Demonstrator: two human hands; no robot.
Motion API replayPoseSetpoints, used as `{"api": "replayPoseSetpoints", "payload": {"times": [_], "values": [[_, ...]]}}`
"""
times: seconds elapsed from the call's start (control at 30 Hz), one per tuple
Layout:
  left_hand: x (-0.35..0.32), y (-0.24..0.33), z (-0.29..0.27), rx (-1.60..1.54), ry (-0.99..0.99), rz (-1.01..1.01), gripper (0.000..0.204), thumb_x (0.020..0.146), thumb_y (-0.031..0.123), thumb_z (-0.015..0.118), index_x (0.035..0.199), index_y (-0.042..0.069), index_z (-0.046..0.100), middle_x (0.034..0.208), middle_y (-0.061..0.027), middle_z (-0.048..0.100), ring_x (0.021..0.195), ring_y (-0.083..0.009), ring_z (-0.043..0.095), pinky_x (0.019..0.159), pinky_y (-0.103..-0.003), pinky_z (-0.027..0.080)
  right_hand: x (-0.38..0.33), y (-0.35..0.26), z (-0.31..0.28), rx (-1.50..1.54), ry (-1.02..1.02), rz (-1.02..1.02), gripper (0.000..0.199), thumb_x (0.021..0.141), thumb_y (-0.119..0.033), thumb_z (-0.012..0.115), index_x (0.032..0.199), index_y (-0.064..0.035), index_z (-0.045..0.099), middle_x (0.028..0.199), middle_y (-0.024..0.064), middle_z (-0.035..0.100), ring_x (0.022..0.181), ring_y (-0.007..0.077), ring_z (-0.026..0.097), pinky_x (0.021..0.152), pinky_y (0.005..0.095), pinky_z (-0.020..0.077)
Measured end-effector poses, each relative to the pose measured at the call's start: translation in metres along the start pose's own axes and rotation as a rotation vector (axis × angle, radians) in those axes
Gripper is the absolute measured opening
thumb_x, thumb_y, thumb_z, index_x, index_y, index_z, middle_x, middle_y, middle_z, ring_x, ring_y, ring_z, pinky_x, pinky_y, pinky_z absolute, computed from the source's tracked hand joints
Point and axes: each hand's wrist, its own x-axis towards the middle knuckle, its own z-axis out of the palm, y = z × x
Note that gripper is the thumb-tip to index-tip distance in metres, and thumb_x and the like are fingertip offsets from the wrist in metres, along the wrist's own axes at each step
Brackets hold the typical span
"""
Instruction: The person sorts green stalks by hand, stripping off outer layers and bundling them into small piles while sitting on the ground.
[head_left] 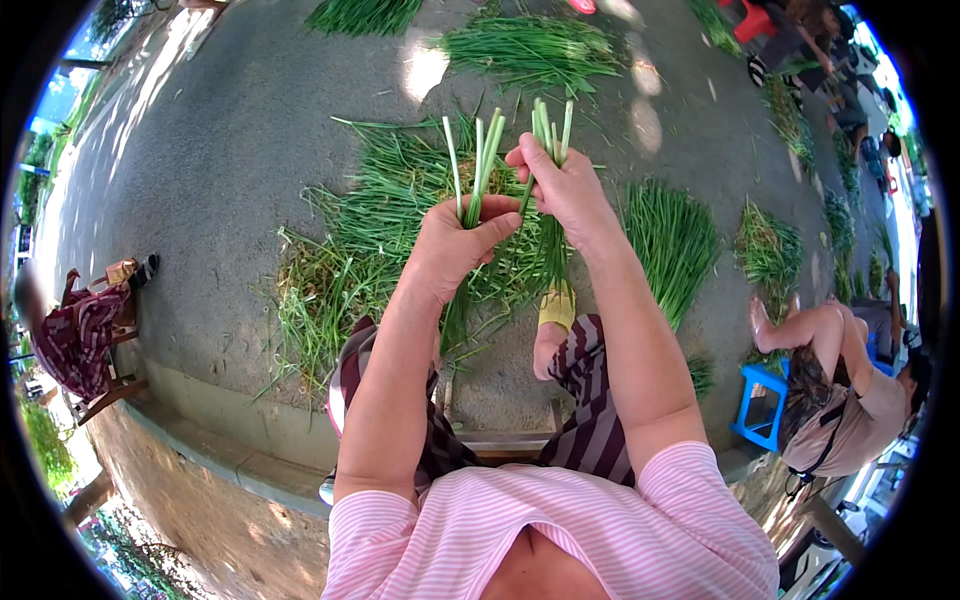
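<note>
My left hand (455, 245) is closed round a few long green stalks (490, 150) with pale, whitish ends pointing up, like garlic scapes or scallions. Close to its right, my right hand (572, 195) grips another small bunch of green stalks (541, 125), pale ends up and thin green parts hanging below the palm. Both hands are raised over a loose, tangled heap of green stalks (380, 195) on the ground, mixed with yellowish scraps. The left thumb reaches toward the right hand's bunch; whether it touches is unclear.
Neater bundles of green stalks lie at right (668, 245) and beyond the heap (530, 50). My yellow shoe (557, 305) stands at the heap's near edge. To the right a person (850, 390) sits by a blue stool (760, 408); another person (85, 325) sits far left.
</note>
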Motion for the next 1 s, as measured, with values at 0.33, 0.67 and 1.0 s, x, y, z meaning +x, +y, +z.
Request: {"api": "replayPoseSetpoints", "payload": {"times": [0.33, 0.67, 1.0], "values": [[0.000, 0.002, -0.012, -0.170, -0.053, -0.004, 0.031, 0.088, 0.015, 0.072, 0.114, 0.001, 0.066, 0.091, -0.0056, 0.070, 0.056, -0.0041, 0.046, 0.048, -0.020, 0.035, 0.005, 0.001, -0.007, -0.003, 0.069, -0.281, 0.047, 0.101, -0.046, 0.046, 0.092, -0.0032, 0.064, 0.076, 0.0012, 0.058, 0.065, 0.0077, 0.052, 0.060, 0.0239, 0.0426], [0.000, -0.003, -0.004, -0.049, -0.044, 0.001, 0.022, 0.090, 0.018, 0.069, 0.105, 0.002, 0.068, 0.078, -0.0017, 0.065, 0.056, -0.0052, 0.049, 0.049, -0.021, 0.036, -0.015, -0.007, 0.019, 0.224, -0.154, 0.079, 0.038, 0.084, -0.035, 0.076, 0.103, -0.0033, 0.066, 0.080, 0.0012, 0.063, 0.065, 0.0083, 0.060, 0.054, 0.0218, 0.0488], [-0.004, -0.001, -0.007, -0.153, -0.116, 0.069, 0.023, 0.098, 0.025, 0.058, 0.107, 0.004, 0.064, 0.083, -0.0035, 0.065, 0.064, -0.0083, 0.055, 0.057, -0.024, 0.045, -0.017, -0.012, 0.013, 0.146, -0.082, 0.083, 0.029, 0.087, -0.029, 0.074, 0.101, -0.0037, 0.069, 0.075, 0.0004, 0.063, 0.062, 0.0061, 0.056, 0.052, 0.0214, 0.0460]]}}
